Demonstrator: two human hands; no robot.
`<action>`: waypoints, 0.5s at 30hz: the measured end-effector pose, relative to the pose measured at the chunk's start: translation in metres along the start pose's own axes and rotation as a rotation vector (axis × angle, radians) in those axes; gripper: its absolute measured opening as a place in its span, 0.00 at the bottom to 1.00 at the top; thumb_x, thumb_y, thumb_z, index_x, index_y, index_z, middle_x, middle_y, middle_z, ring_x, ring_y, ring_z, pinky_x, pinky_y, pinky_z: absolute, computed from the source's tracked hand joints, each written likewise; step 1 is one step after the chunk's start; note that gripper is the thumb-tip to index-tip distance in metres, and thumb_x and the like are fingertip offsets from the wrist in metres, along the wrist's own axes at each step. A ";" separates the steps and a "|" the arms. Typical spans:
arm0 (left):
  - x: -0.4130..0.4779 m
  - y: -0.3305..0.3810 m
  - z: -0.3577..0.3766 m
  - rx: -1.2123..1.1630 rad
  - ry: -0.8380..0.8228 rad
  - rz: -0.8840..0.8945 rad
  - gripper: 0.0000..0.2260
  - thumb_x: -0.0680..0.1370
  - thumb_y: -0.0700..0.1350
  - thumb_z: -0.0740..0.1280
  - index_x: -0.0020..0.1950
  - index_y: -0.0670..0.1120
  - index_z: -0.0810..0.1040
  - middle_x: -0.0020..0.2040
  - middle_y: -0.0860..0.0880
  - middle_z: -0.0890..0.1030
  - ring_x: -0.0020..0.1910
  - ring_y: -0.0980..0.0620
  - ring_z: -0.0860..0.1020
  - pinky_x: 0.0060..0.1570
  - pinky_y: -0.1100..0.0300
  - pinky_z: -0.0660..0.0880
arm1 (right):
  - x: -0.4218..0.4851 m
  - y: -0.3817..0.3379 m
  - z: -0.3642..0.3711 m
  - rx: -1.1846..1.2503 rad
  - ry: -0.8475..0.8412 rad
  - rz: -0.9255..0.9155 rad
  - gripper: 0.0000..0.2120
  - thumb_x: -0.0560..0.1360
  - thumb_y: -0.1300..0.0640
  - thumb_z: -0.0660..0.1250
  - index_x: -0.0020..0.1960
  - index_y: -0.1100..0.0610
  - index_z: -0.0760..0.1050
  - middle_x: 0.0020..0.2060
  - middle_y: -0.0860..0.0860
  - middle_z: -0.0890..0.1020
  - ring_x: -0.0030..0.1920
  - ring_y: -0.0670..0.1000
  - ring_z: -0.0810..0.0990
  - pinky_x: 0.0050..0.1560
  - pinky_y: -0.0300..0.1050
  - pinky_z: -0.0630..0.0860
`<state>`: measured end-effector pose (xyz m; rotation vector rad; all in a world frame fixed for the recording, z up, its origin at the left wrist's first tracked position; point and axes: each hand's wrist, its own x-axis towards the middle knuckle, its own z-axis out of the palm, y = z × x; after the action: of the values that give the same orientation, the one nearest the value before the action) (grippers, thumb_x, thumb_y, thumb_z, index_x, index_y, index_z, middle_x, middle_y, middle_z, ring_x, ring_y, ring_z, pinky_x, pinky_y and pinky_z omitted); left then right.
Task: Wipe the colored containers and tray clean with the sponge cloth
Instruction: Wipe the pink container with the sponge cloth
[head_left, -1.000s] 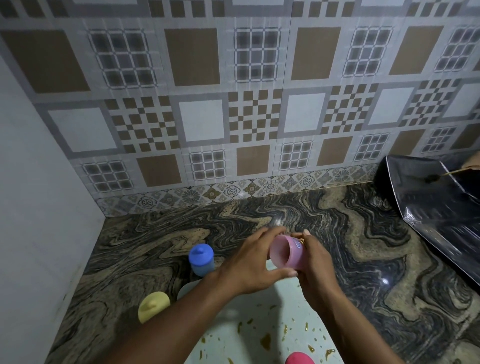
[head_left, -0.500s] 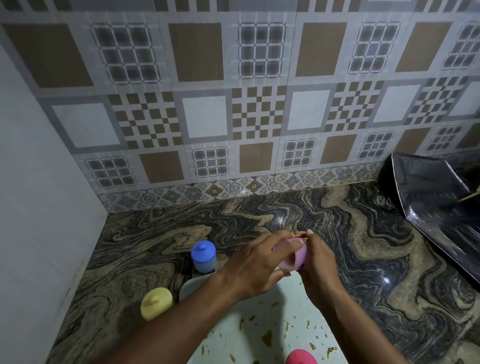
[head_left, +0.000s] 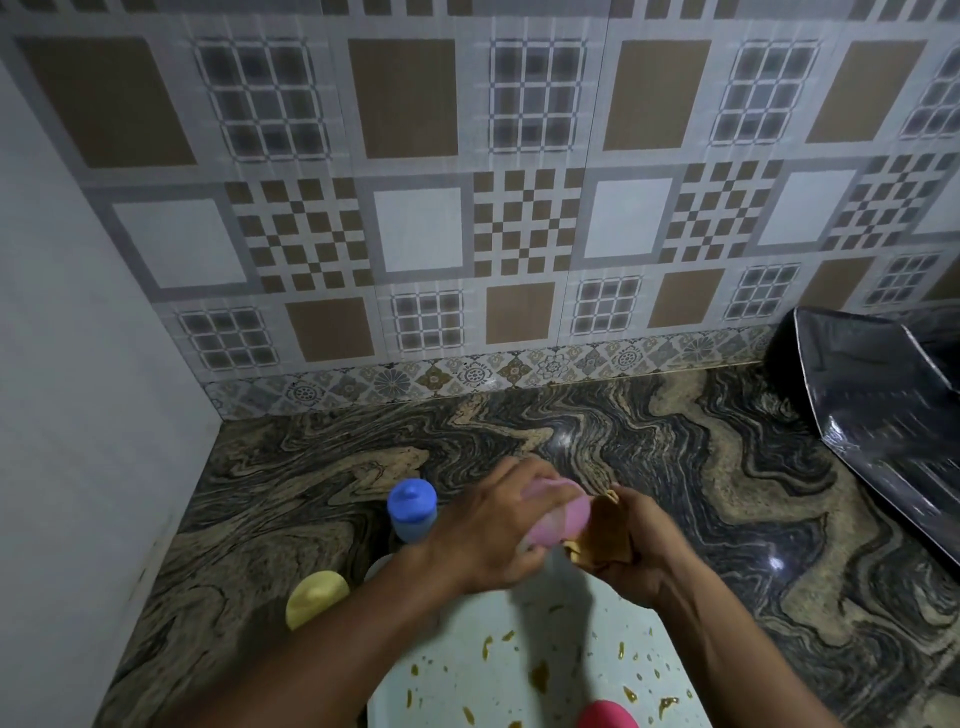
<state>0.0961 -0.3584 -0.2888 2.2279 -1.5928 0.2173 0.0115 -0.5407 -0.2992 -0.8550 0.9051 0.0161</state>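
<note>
My left hand (head_left: 488, 535) grips a pink container (head_left: 558, 517) above the far end of the pale tray (head_left: 467, 654). My right hand (head_left: 631, 551) holds a yellowish sponge cloth (head_left: 597, 540) pressed against the container's right side. The tray is spattered with several brown-yellow stains. A blue lidded container (head_left: 412, 509) stands on the counter just left of my left hand. A yellow container (head_left: 316, 597) sits nearer, to the left of my left forearm. The top of a red container (head_left: 608, 716) shows at the bottom edge of the tray.
The dark marbled counter (head_left: 675, 467) runs back to a patterned tile wall (head_left: 467, 208). A plain white wall (head_left: 78, 364) closes the left side. A black glossy tilted object (head_left: 883, 415) occupies the far right of the counter.
The pink container has turned in my left hand, its mouth now facing right. My right hand has drawn slightly away, and the sponge cloth now shows at the container's side.
</note>
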 end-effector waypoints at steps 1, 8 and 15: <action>0.001 -0.007 -0.003 0.005 -0.024 -0.085 0.32 0.71 0.51 0.70 0.74 0.56 0.64 0.67 0.50 0.70 0.61 0.49 0.70 0.57 0.50 0.75 | 0.003 -0.001 -0.006 0.018 0.029 -0.021 0.22 0.82 0.45 0.55 0.52 0.62 0.79 0.39 0.62 0.81 0.37 0.59 0.79 0.39 0.50 0.75; 0.008 -0.056 -0.009 -0.014 -0.275 -0.477 0.30 0.73 0.53 0.72 0.74 0.53 0.66 0.68 0.50 0.72 0.67 0.47 0.70 0.61 0.51 0.72 | 0.003 0.000 -0.021 0.060 0.092 -0.078 0.23 0.80 0.45 0.64 0.65 0.62 0.77 0.58 0.67 0.82 0.53 0.66 0.82 0.49 0.57 0.79; 0.023 -0.079 0.016 0.087 -0.484 -0.531 0.30 0.75 0.52 0.70 0.76 0.52 0.65 0.71 0.46 0.71 0.70 0.42 0.70 0.64 0.48 0.71 | -0.003 0.007 -0.025 0.015 0.063 -0.068 0.23 0.80 0.47 0.64 0.65 0.64 0.76 0.58 0.69 0.81 0.51 0.65 0.82 0.46 0.55 0.78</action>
<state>0.1760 -0.3626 -0.3126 2.8223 -1.1315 -0.4381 -0.0102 -0.5515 -0.3102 -0.8761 0.9334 -0.0773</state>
